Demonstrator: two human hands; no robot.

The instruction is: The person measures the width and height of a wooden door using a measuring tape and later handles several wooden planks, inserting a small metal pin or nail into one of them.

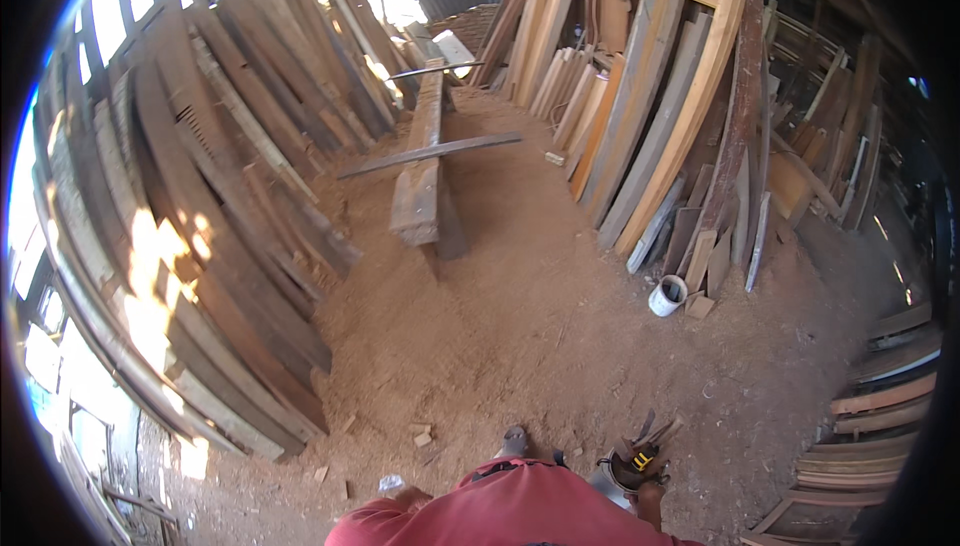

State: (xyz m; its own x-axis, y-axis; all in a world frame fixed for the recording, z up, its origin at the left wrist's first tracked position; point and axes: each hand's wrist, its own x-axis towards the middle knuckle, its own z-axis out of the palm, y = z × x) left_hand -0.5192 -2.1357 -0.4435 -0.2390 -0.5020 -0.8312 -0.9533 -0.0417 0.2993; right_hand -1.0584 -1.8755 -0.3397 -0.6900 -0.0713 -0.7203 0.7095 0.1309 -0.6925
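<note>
At the lower edge, my right hand [650, 494] is closed on the rim of a round container [603, 482] full of hand tools. A yellow-and-black tool [642, 460] and several dark and wooden handles stick up from it. My left hand [410, 498] shows only in part beside my red shirt [505, 508], which hides most of it. A small clear, shiny thing [390, 483] lies against that hand; its kind is too small to make out, and the fingers are hidden.
Sawdust covers the floor [480, 346]. A long beam [418, 196] lies ahead with a crosswise board [430, 155] on it. Leaning planks [215, 216] line the left side, and more boards [640, 96] lean at right. A white bucket [667, 296] stands below them; stacked wood [870, 446] lies lower right.
</note>
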